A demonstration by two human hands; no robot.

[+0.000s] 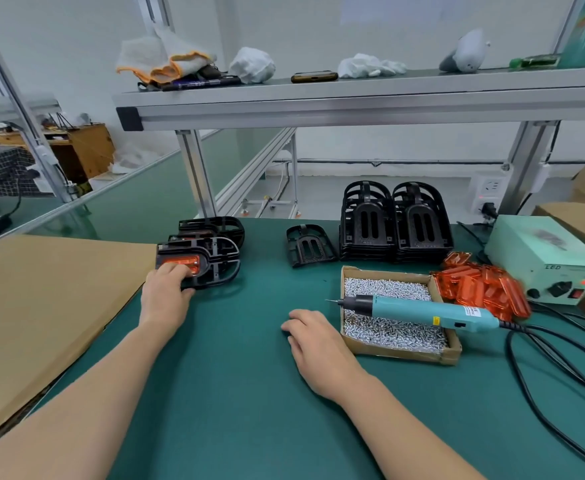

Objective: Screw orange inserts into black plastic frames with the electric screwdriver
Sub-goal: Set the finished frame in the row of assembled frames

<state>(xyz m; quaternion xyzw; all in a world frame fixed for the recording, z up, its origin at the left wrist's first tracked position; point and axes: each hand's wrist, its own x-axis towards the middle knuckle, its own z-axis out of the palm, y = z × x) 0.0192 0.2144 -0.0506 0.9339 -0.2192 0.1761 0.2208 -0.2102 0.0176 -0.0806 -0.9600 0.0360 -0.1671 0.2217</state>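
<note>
Left hand (164, 296): you grip the near end of a black frame (216, 268) holding an orange insert (180, 262), beside the cardboard sheet (41, 306) at the table's left edge.
Right hand (313, 344): yours lies flat and relaxed on the green mat (232, 393), holding nothing.
Cardboard box (398, 355): full of silver screws (384, 289).
Electric screwdriver (422, 310): lies across the box, long axis left-right, bit pointing left.
Loose inserts (481, 289): heaped right of the box.

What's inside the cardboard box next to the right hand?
Loose silver screws fill the cardboard box; the electric screwdriver lies across them. The box floor is hidden under the screws.
</note>
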